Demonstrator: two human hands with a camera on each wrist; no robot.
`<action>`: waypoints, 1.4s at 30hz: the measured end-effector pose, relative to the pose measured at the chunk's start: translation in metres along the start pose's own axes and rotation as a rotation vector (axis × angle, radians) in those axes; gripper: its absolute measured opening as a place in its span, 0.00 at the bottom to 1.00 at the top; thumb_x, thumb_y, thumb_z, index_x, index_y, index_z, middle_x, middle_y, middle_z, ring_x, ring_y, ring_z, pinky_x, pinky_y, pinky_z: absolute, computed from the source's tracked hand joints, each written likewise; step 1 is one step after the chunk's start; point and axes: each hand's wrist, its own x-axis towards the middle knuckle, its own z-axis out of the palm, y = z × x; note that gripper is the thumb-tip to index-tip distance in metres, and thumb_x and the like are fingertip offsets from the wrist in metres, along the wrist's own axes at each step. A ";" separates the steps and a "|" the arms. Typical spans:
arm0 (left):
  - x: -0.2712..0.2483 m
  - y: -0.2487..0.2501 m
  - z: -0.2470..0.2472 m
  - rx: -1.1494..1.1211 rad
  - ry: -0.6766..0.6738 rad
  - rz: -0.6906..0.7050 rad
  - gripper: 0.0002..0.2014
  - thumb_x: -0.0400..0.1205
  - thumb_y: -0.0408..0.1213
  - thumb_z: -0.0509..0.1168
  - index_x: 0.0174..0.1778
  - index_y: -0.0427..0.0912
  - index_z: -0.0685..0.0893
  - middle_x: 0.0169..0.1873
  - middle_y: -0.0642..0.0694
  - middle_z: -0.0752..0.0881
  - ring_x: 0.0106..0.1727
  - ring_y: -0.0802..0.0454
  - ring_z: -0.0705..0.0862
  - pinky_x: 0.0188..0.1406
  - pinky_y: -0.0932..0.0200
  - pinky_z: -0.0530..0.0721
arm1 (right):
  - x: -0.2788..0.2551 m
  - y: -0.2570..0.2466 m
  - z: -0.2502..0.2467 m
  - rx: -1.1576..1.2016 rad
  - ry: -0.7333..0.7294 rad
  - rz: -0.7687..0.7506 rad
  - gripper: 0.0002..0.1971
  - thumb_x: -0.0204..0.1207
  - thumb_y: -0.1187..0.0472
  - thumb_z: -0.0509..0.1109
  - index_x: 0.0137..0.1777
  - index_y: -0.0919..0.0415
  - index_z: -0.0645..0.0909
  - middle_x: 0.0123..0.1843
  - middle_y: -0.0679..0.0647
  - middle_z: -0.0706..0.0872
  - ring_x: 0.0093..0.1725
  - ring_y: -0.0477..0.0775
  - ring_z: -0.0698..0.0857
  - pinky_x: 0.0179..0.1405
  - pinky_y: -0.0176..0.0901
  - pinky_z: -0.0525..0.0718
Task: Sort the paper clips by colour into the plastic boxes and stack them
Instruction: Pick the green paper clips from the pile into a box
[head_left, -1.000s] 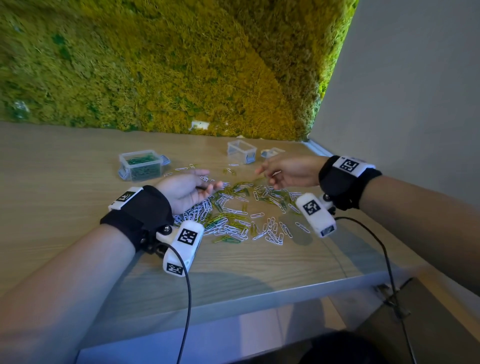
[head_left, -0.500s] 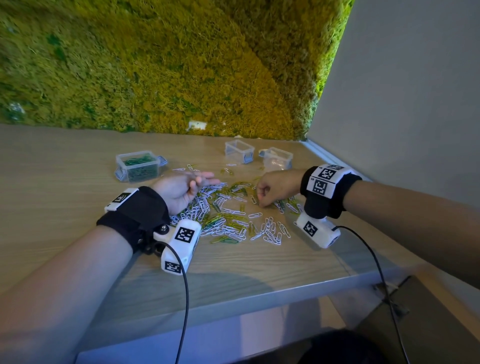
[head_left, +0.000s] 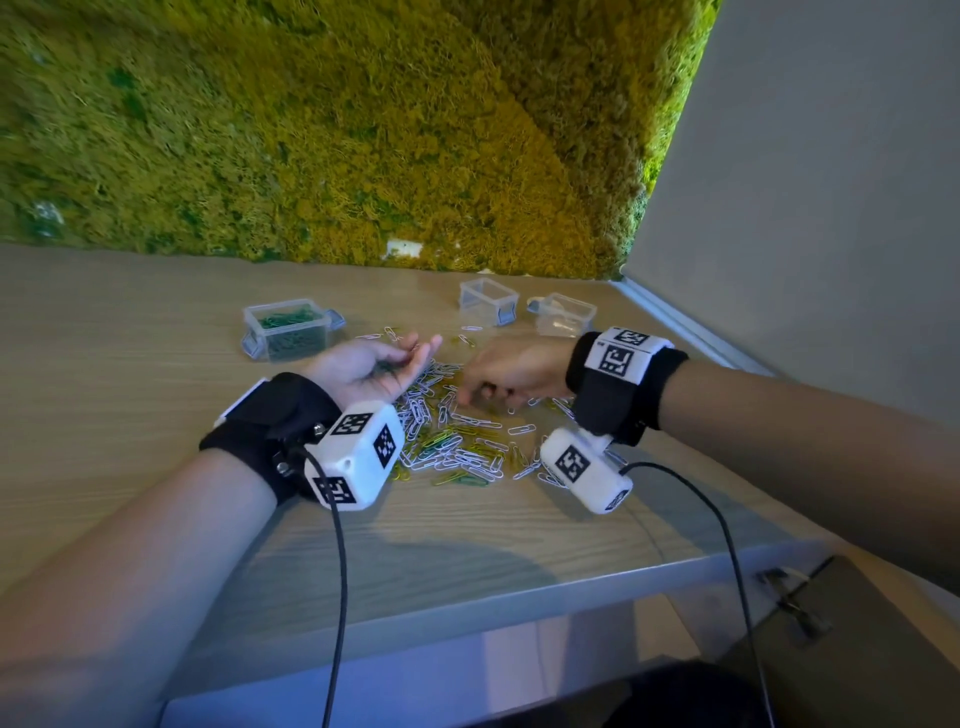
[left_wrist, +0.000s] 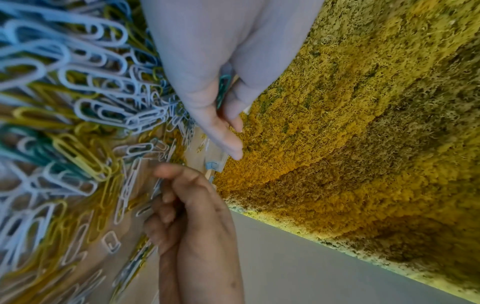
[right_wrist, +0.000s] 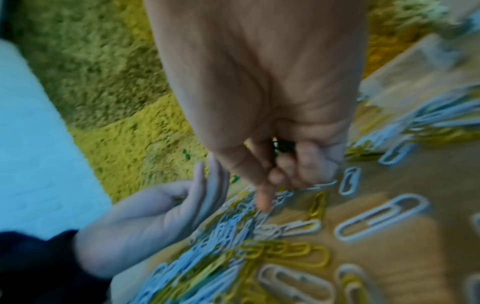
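A heap of white, yellow and green paper clips (head_left: 467, 441) lies on the wooden table (head_left: 130, 405). My left hand (head_left: 384, 364) rests palm up at the heap's left edge, fingers relaxed, with green clips (left_wrist: 223, 90) lying in it. My right hand (head_left: 509, 379) is down on the heap's far side with its fingers curled. Its index fingertip (right_wrist: 262, 203) touches the clips, and something dark (right_wrist: 283, 146) shows inside the curl. A clear box holding green clips (head_left: 288, 332) stands behind my left hand.
Two more clear boxes stand at the back right: one (head_left: 488, 301) looks empty, the other (head_left: 563, 314) holds something pale. A moss wall (head_left: 363, 130) runs behind the table and a grey wall (head_left: 805, 208) closes the right side. Cables hang from both wrist cameras.
My right hand came down and left from beside the back-right boxes onto the heap, its fingers curling. My left hand turned more palm up and stayed in place.
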 end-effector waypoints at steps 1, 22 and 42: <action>0.000 0.000 0.000 0.007 0.012 -0.008 0.12 0.82 0.19 0.51 0.52 0.31 0.79 0.46 0.30 0.85 0.49 0.44 0.87 0.46 0.56 0.88 | 0.003 -0.003 0.004 -0.147 0.031 0.000 0.11 0.79 0.60 0.67 0.34 0.57 0.76 0.26 0.47 0.72 0.24 0.46 0.67 0.19 0.33 0.65; 0.003 -0.001 -0.002 0.061 0.085 0.012 0.09 0.85 0.25 0.53 0.50 0.32 0.80 0.46 0.35 0.83 0.45 0.47 0.85 0.39 0.56 0.89 | 0.012 -0.028 0.019 -0.422 0.080 -0.087 0.15 0.75 0.54 0.74 0.32 0.60 0.77 0.19 0.47 0.74 0.20 0.46 0.71 0.24 0.35 0.70; 0.002 0.000 -0.004 0.080 0.060 0.025 0.09 0.84 0.25 0.54 0.51 0.31 0.80 0.47 0.35 0.83 0.46 0.47 0.85 0.39 0.56 0.88 | 0.005 -0.029 -0.005 -0.186 -0.044 0.068 0.13 0.79 0.62 0.66 0.33 0.59 0.72 0.26 0.50 0.72 0.22 0.45 0.68 0.19 0.32 0.67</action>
